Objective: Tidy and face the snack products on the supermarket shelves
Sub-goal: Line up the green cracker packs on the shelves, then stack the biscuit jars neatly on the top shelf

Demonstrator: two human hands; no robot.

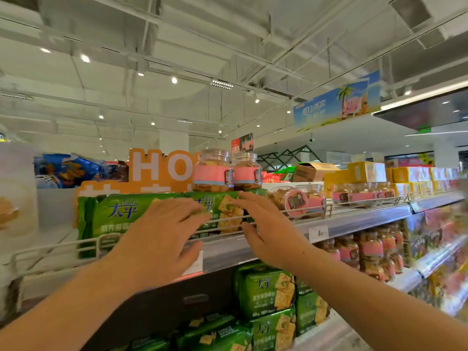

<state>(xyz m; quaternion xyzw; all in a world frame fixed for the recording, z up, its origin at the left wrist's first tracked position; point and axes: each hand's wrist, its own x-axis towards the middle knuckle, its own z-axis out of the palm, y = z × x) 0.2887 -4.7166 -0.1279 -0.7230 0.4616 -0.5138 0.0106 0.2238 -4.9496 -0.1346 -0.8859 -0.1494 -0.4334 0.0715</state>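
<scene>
White ceiling [177,34] overhead; wire-railed top shelf [354,221] holds green cracker packs [121,214].

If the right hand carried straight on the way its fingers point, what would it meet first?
Most likely the green cracker pack on the top shelf: the right hand has its fingers straight, aimed up and left at the pack's front, behind the wire rail. Whether the fingertips already touch it is unclear.

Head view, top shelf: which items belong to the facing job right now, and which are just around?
In the job:
left hand
right hand
green cracker packs
wire shelf rail

Just around:
upright cookie jars
toppled cookie jar
yellow boxes
cardboard box
orange sign
</scene>
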